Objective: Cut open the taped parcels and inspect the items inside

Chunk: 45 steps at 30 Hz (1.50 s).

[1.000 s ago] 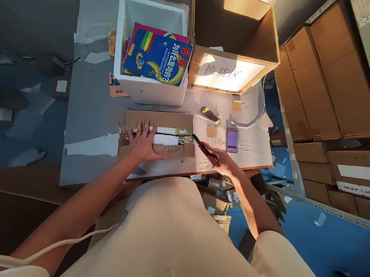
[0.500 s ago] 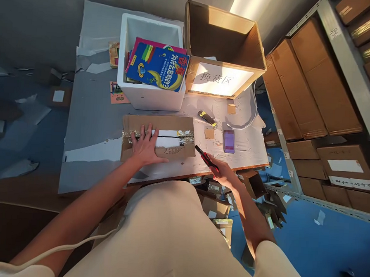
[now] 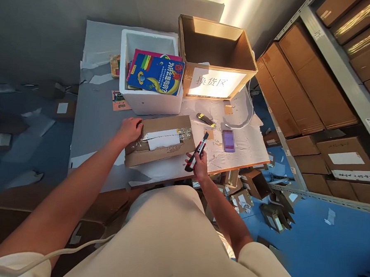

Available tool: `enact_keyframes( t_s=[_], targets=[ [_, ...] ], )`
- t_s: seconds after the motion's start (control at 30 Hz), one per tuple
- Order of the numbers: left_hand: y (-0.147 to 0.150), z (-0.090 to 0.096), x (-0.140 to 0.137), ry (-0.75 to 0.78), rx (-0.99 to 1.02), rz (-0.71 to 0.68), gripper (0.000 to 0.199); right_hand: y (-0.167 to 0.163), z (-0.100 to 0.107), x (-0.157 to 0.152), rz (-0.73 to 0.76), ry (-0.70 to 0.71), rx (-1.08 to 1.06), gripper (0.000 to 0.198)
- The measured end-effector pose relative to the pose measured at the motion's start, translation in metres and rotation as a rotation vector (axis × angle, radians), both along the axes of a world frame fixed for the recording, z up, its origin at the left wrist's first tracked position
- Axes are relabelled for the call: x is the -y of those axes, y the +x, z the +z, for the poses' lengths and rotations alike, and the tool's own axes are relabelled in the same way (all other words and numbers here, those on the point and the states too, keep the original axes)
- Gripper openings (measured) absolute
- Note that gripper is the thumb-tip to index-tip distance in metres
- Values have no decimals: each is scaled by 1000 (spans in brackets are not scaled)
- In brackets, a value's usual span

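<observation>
Currently, the right hand (image 3: 201, 167) is grasping a red-and-black cutter (image 3: 200, 146) over the table's near edge, the slim end pointing away from the body. Just left of it, a long brown carton (image 3: 167, 124) is resting on the table (image 3: 93, 113), white material showing between its torn, taped flaps. The left hand (image 3: 131, 130) is curling its fingers against the carton's left end; whether it is clenching there, I cannot tell. Beyond, a yellow-and-black cutter (image 3: 206, 119) is lying near a phone (image 3: 228, 141). Farther back, a foam box (image 3: 157, 106) is holding books (image 3: 155, 74), and an open cardboard box (image 3: 188, 78) is standing beside it.
</observation>
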<state>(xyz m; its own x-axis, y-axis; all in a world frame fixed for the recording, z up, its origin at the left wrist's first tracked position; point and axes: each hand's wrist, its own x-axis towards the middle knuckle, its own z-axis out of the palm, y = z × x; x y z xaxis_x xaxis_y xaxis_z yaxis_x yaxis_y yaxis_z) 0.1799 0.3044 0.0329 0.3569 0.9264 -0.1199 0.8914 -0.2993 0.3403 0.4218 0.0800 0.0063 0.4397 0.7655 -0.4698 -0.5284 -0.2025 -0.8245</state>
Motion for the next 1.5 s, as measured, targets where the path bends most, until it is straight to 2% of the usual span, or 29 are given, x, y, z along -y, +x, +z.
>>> enact_keyframes(
  t_s=[0.1,0.2,0.27,0.37,0.47,0.53,0.63,0.77,0.87,0.97,1.1,1.23,1.3,1.37,1.5],
  targets=[
    [-26,-1,20,-123,-10,166,46,5,-1,-43,-2,88,73,34],
    [-46,-3,69,-328,115,312,47,9,1,-83,102,136,130,30],
    [-49,-10,107,-353,253,389,49,7,2,-102,189,146,162,30],
    [-43,-19,148,-370,445,489,55,2,1,-113,266,154,197,31],
    [-37,-22,161,-364,500,538,57,2,5,-105,287,136,222,33],
    [-37,-20,154,-365,483,530,60,7,11,-89,290,123,235,35],
    [-33,-12,126,-341,483,477,68,14,20,-45,301,79,208,36],
    [-12,1,59,-124,406,324,65,11,24,32,328,-78,-36,36],
    [9,5,4,37,315,151,64,-6,20,70,356,-165,-205,41],
    [20,1,-32,-32,245,40,58,-26,16,77,359,-155,-296,42],
    [10,-6,-42,-90,233,78,52,-37,14,66,292,-92,-240,38],
    [-22,-5,-13,-41,216,223,45,-13,13,45,258,-70,-67,55],
    [-42,-6,18,-8,191,356,40,7,11,22,242,-31,8,58],
    [-58,-11,55,-9,186,465,37,26,8,-10,248,20,82,53],
    [-72,-22,124,-85,294,563,42,48,7,-78,312,57,224,43]
  ],
)
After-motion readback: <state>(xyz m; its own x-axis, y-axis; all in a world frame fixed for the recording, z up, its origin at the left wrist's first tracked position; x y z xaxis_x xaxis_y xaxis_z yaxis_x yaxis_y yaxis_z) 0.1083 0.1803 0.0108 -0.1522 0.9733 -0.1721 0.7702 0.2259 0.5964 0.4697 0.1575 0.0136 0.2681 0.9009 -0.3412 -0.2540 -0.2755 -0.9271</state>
